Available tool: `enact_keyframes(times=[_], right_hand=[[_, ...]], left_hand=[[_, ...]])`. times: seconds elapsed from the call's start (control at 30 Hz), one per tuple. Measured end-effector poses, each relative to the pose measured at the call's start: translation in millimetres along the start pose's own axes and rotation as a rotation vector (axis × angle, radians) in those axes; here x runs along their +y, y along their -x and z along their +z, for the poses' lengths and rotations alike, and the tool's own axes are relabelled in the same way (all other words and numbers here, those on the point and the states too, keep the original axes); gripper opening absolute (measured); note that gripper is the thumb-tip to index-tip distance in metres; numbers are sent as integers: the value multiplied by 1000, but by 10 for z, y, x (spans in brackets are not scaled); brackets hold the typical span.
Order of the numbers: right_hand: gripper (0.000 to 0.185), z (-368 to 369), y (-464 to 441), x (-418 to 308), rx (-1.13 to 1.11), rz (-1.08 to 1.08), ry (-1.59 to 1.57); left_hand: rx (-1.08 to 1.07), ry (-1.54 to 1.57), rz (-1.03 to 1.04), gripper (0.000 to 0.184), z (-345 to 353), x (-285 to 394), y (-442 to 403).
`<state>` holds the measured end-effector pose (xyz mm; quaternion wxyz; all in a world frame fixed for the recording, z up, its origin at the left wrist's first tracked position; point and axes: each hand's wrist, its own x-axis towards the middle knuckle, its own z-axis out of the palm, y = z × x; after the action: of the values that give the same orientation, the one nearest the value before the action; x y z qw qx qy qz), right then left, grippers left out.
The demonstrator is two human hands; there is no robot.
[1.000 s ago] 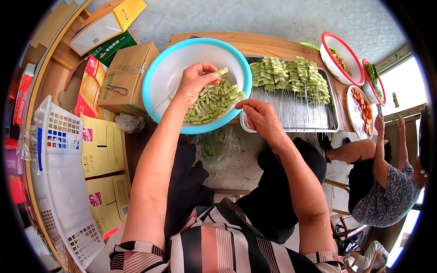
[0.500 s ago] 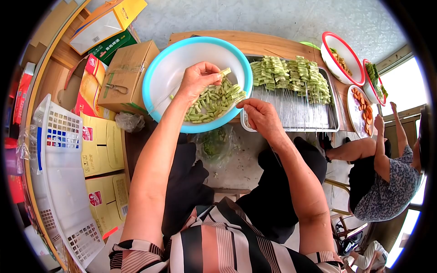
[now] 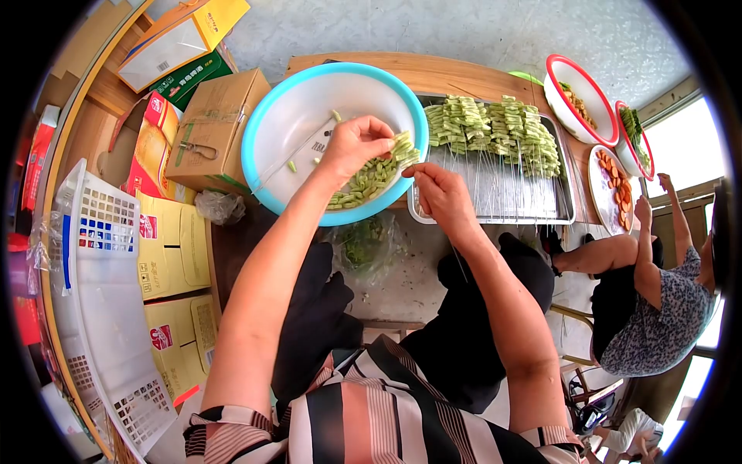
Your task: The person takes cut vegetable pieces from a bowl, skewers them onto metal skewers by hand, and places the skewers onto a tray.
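A white basin with a blue rim (image 3: 257, 100) holds cut green bean pieces (image 3: 363, 185). Over it, my left hand (image 3: 357, 148) pinches a bean piece against a row of pieces (image 3: 403, 151) threaded on a thin skewer. My right hand (image 3: 440, 192) is closed on the skewer just outside the basin's right rim; the thin shaft shows below the hand. Right of the basin, a metal tray (image 3: 495, 210) bears many skewers loaded with bean pieces (image 3: 525, 139), their bare ends pointing toward me.
Red-rimmed bowls (image 3: 550, 73) of food and a plate of orange slices (image 3: 616, 185) stand at the right. Another person (image 3: 657, 317) sits beyond. Cardboard boxes (image 3: 212, 124) and a white plastic basket (image 3: 116, 294) are at the left. A plastic bag (image 3: 367, 247) lies below the basin.
My left hand has moved right, from above the pile to the threaded pieces by the rim. My right hand has barely shifted. The other person's arms have moved.
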<state>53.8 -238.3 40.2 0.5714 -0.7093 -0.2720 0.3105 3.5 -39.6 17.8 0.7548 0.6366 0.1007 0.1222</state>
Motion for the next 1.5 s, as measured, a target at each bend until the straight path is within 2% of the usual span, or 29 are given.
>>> enact_keyframes(times=[0.2, 0.33, 0.43, 0.47, 0.53, 0.57, 0.63, 0.77, 0.83, 0.87, 0.93, 0.97, 1.0, 1.1, 1.23, 1.3, 1.4, 1.5], right_hand=[[20, -43, -9, 6, 15, 28, -3], [20, -67, 21, -56, 56, 59, -15], [20, -123, 4, -61, 57, 1, 21], [20, -135, -2, -64, 55, 1, 17], [19, -147, -7, -69, 44, -2, -12], [19, -149, -5, -73, 42, -3, -14], [19, -157, 2, -87, 42, -13, -10], [19, -161, 33, -134, 50, -12, 15], [19, -164, 39, -119, 44, -11, -9], [19, -169, 43, -119, 45, -11, -11], [19, -178, 50, -122, 45, -16, 2], [19, -189, 51, -122, 47, -16, 1], [19, -200, 51, -121, 42, -20, 3], [19, -211, 53, -130, 38, -15, 3], [19, -204, 67, -178, 49, -6, 24], [19, -192, 58, -168, 49, -8, 24], [19, -194, 49, -151, 38, -12, 25], [19, -206, 44, -126, 25, -13, 24]], left_hand=[[-50, 46, 69, 7, 3, 1, -34], [-4, 97, 4, 7, -130, 23, -66], [75, -355, -209, 11, -371, -26, -82], [77, -358, -211, 11, -479, -105, -62], [-62, -1172, -254, 15, -669, -253, -9], [-60, -1175, -255, 15, -703, -310, 15], [-269, -1599, -545, 20, -716, -355, 74], [-361, -1588, -699, 30, -595, -315, 164], [-295, -1237, -738, 39, -530, -344, 192], [-295, -1239, -739, 39, -589, -440, 152], [-147, -813, -503, 44, -686, -581, 62], [-51, -714, -446, 38, -685, -590, 41], [-53, -713, -447, 38, -692, -597, 17], [61, -1099, -364, 22, -845, -711, -67], [80, -1080, -317, 20, -839, -739, -71], [38, -1127, -399, 20, -728, -662, -58], [-75, -1200, -301, 16, -722, -833, -53], [-116, -1318, -350, 15, -591, -727, -15]])
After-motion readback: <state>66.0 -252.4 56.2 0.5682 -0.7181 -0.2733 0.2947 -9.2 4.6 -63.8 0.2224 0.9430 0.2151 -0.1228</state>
